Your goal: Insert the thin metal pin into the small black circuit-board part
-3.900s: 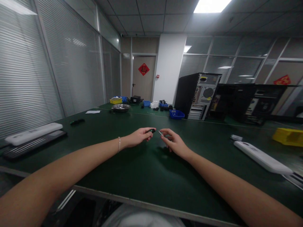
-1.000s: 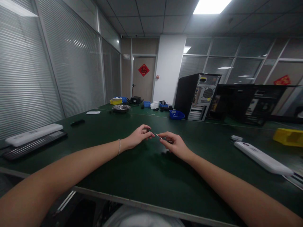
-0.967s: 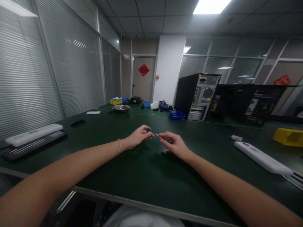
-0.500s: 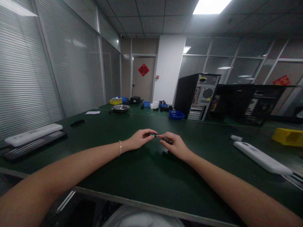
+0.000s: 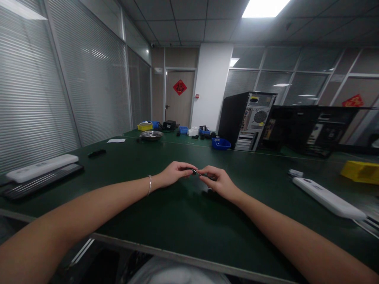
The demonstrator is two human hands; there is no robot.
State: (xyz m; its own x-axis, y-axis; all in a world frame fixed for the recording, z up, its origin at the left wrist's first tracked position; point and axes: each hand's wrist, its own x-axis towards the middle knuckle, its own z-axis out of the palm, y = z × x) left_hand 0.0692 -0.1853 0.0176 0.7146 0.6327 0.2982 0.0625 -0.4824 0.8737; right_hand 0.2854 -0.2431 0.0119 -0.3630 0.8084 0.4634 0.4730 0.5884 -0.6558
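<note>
Small dark part (image 5: 193, 171) with a thin metal pin sits between the two hands, just above the green table (image 5: 166, 213), near its middle. Part is too small to identify further.

Left hand (image 5: 174, 174): fingers curled in, thumb and forefinger pinched on the left end of the part. Bracelet (image 5: 149, 185) on that wrist.

Right hand (image 5: 217, 181): fingers likewise curled, thumb and forefinger pinched on the pin end. The fingertips of both hands nearly meet, with the part bridging the gap. A second small dark piece (image 5: 208, 191) lies on the table just under the right hand; cannot tell whether the hand touches it.

Table surface: white bar (image 5: 42, 167) on a dark keyboard (image 5: 38, 182) at far left; small black item (image 5: 96, 152) and a paper (image 5: 116, 140) beyond it. White bar (image 5: 327, 197) at right, a small white piece (image 5: 295, 172) near its far end, yellow bin (image 5: 360, 171) at the right edge. Far end: metal bowl (image 5: 151, 135), blue bin (image 5: 221, 143), yellow tray (image 5: 145, 126).

Room: PC tower (image 5: 245, 120) upright with its rear panel facing the camera, more open cases (image 5: 310, 128) to its right. Blinds (image 5: 59, 86) line the left wall; a door (image 5: 179, 98) with a red sign stands at the back.
</note>
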